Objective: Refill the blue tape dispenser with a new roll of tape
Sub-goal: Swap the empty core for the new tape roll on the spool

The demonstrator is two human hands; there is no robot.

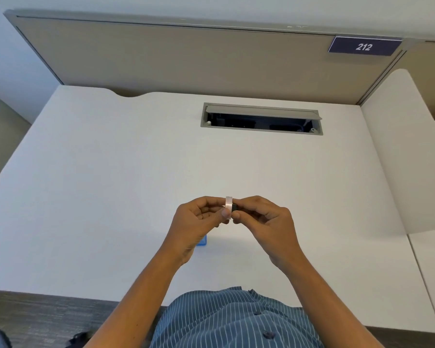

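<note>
A small roll of clear tape (228, 205) is held edge-on above the white desk (111, 197), pinched by my left hand (199, 219) from the left. My right hand (264, 219) presses a small black hub piece (234, 207) against the roll's right side. Only a blue corner of the tape dispenser (203, 241) shows on the desk, just below my left hand; the rest of it is hidden behind that hand and wrist.
An open cable hatch (261, 119) is set into the desk's far middle. A beige partition (186, 59) with a "212" sign (363, 47) runs along the back. A neighbouring desk (417, 172) adjoins on the right. Dark carpet (35, 320) lies below the near edge.
</note>
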